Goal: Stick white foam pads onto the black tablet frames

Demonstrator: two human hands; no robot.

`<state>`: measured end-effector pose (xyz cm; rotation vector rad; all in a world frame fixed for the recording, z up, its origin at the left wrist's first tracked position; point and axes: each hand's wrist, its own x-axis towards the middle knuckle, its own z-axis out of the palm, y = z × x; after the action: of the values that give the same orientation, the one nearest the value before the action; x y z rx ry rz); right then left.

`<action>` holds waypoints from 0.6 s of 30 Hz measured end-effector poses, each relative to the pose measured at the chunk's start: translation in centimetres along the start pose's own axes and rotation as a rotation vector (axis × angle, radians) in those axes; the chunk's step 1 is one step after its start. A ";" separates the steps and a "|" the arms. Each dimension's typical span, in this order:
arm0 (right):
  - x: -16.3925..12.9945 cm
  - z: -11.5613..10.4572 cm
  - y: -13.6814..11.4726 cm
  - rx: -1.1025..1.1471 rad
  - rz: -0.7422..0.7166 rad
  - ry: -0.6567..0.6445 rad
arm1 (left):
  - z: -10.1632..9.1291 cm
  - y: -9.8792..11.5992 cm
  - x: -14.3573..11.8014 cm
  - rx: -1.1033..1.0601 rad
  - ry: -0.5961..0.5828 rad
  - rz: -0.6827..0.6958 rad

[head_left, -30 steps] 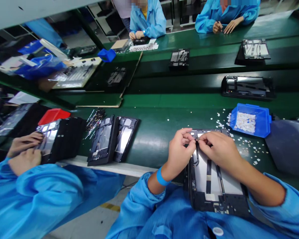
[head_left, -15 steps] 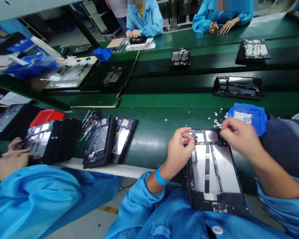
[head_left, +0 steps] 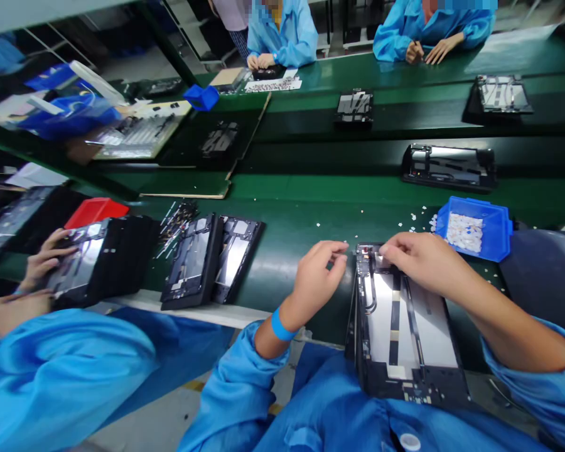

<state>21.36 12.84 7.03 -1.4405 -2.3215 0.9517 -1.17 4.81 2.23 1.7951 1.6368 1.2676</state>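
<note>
An opened tablet (head_left: 428, 320), with silvery battery panels and dark cables, lies before me on at least one more dark unit, its near end over my lap. My right hand (head_left: 417, 260) is at its top edge, thumb and fingers pinched together over the upper parts; anything between them is hidden. Just left of the tablet and apart from it, my left hand (head_left: 319, 276) hovers with curled fingers, thumb and forefinger tips close together. What they hold, if anything, is too small to name. A blue tray (head_left: 496, 232) of small white pieces (head_left: 464, 231) stands beyond my right hand.
Loose white bits (head_left: 413, 217) lie near the tray. Two opened tablets (head_left: 191, 260) lean together to my left, by a red bin (head_left: 96, 212). A co-worker's hands (head_left: 40, 267) hold another tablet there. More units (head_left: 449, 166) lie farther back on the green bench (head_left: 292, 188).
My left hand has drawn back leftward off the tablet's top corner, where it pinched a small dark part. My right hand has moved left from the top right corner onto the top edge.
</note>
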 end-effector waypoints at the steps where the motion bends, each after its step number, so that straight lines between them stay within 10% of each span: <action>1: 0.6 0.3 -0.4 -0.001 -0.002 -0.024 | -0.2 -0.3 0.2 0.066 -0.037 0.049; 18: 4.1 0.8 -1.7 -0.291 0.119 -0.225 | 0.3 -1.2 1.4 0.475 -0.300 0.391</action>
<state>17.78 15.60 7.01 -1.6748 -2.6539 0.8741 -1.74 6.44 1.62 2.5473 1.5478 0.7199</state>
